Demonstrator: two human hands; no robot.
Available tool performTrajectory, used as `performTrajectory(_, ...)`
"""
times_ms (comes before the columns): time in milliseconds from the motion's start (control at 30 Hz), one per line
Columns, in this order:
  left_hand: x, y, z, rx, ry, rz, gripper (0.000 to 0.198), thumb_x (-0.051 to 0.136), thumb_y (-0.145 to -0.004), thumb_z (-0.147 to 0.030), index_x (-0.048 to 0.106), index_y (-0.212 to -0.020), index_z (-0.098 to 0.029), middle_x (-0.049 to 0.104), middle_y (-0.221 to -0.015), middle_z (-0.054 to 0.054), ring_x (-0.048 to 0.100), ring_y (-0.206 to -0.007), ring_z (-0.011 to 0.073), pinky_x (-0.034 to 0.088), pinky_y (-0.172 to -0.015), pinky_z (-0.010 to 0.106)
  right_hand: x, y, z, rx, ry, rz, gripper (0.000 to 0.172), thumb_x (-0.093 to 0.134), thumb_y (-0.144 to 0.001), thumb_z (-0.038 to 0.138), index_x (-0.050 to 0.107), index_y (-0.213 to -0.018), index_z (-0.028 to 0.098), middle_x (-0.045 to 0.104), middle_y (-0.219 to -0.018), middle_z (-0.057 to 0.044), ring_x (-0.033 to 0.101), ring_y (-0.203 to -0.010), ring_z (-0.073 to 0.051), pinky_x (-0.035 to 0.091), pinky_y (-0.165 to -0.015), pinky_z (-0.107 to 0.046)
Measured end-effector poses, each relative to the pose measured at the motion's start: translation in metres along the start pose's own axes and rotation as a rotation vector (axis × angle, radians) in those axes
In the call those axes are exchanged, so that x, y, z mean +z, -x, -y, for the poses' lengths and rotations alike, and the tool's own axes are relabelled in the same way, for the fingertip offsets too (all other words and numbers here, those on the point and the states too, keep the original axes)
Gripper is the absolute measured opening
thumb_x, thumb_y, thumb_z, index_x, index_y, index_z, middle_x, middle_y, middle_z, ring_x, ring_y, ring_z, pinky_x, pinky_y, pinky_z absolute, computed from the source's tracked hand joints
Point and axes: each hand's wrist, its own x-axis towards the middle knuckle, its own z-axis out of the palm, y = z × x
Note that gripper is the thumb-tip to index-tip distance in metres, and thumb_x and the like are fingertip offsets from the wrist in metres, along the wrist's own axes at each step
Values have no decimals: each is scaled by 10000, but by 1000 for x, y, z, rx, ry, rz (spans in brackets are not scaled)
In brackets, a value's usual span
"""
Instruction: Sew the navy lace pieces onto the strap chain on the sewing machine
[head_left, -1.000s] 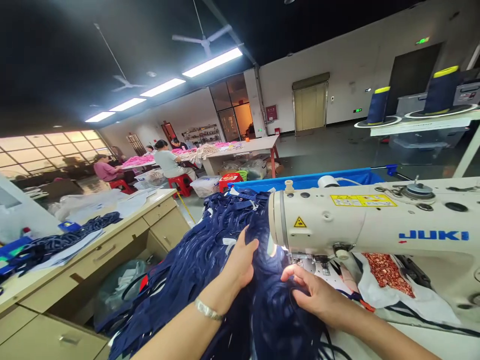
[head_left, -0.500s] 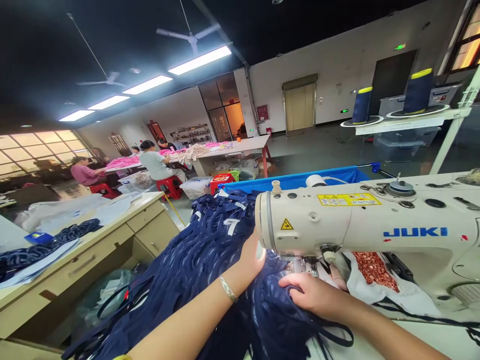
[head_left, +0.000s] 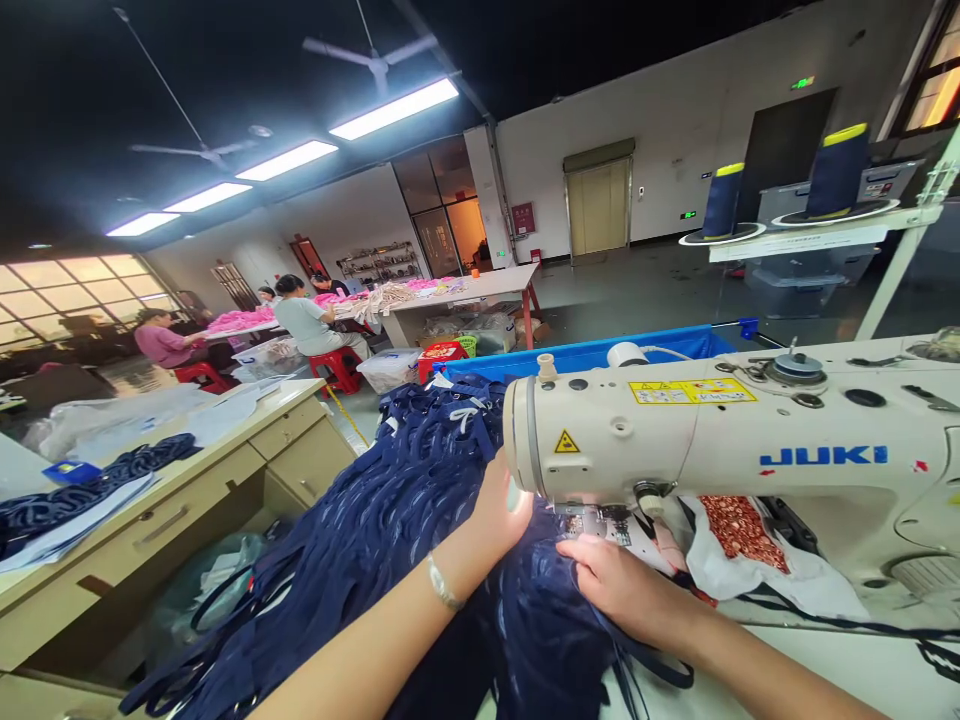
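Under the head of a white sewing machine (head_left: 675, 430), my left hand (head_left: 501, 515) rests at the navy garments, its fingers hidden behind the machine's end and only the thumb side showing. Close to the needle area, my right hand (head_left: 619, 585) is closed, thumb and fingers pinching navy fabric (head_left: 551, 590). A thin navy strap (head_left: 660, 668) loops down below that hand. The heap of navy garments with straps (head_left: 390, 510) spreads left of the machine and under my left forearm.
Reddish-brown small pieces (head_left: 742, 530) lie on white cloth (head_left: 810, 590) under the machine arm. Two navy thread cones (head_left: 838, 175) stand on a rack. A drawer desk (head_left: 180, 510) is at left, a blue fabric bin (head_left: 570, 347) behind. Several people sit at a far table (head_left: 480, 290).
The view has shifted slightly. My right hand's fingers have drawn closer together on the fabric, and the strap loop below has shifted a little. My left hand stays about where it was.
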Motion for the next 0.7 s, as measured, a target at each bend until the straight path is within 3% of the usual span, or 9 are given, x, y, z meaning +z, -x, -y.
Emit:
performTrajectory(33, -3, 6, -4, 45, -75, 27, 281, 527, -856, -205, 586, -1129, -174, 574, -1220, 126, 449, -1219, 284, 253, -1098, 494, 0, 0, 1, 1, 1, -3, 362, 345, -836, 86, 642, -1018, 186, 632, -1062, -81, 569, -1027, -201, 411, -934, -307)
performTrajectory(100, -10, 18, -12, 194, -282, 197, 214, 530, -871, -203, 619, -1063, -167, 616, -1122, 126, 482, -1177, 305, 243, -1085, 524, 0, 0, 3, -15, -6, -2, 368, 349, -835, 83, 642, -1030, 193, 629, -1045, -72, 573, -996, -192, 418, -907, -295)
performTrajectory(167, -18, 27, -18, 334, -482, 422, 212, 514, -902, -214, 618, -1080, -168, 639, -1070, 114, 539, -1102, 286, 306, -1046, 496, 0, 1, 6, -48, -27, 11, 366, 358, -837, 86, 641, -1033, 209, 625, -1013, -53, 578, -948, -176, 427, -868, -275)
performTrajectory(233, -22, 31, -19, 367, -604, 528, 250, 486, -928, -226, 591, -1151, -186, 633, -1114, 105, 578, -1040, 255, 399, -962, 429, 0, 2, 8, -73, -48, 24, 354, 365, -844, 96, 635, -1038, 219, 619, -986, -41, 577, -904, -162, 431, -834, -259)
performTrajectory(333, -20, 26, -16, 313, -648, 481, 223, 498, -920, -237, 626, -1092, -175, 625, -1120, 125, 589, -1007, 262, 461, -850, 383, 0, 5, 10, -82, -63, 24, 340, 353, -858, 109, 622, -1038, 212, 613, -965, -42, 571, -876, -158, 432, -821, -260)
performTrajectory(433, -14, 15, -12, 295, -434, 408, 187, 493, -899, -211, 668, -957, -185, 651, -1045, 108, 589, -1005, 257, 468, -873, 381, -2, 6, 10, -71, -40, 22, 317, 350, -871, 137, 612, -1034, 209, 614, -988, -49, 573, -909, -172, 428, -849, -273)
performTrajectory(533, -6, 7, -10, 160, -165, 318, 209, 472, -882, -203, 681, -877, -207, 692, -902, 59, 630, -886, 231, 493, -838, 356, -1, 9, 8, -55, 3, 19, 280, 355, -888, 180, 605, -1006, 223, 612, -1043, -48, 569, -985, -188, 407, -910, -287)
performTrajectory(600, 0, 5, -10, 96, -107, 281, 212, 476, -872, -215, 688, -861, -200, 698, -820, 53, 642, -817, 235, 508, -803, 356, 0, 11, 7, -42, 18, 9, 266, 359, -894, 204, 601, -1000, 235, 605, -1091, -42, 558, -1032, -194, 391, -941, -292)
performTrajectory(700, 8, 2, -13, 88, -91, 263, 230, 476, -877, -247, 700, -909, -206, 704, -834, 56, 641, -871, 252, 506, -837, 374, 2, 11, 6, -19, 31, 9, 272, 350, -888, 201, 591, -1012, 219, 602, -1087, -61, 564, -1023, -196, 409, -905, -291)
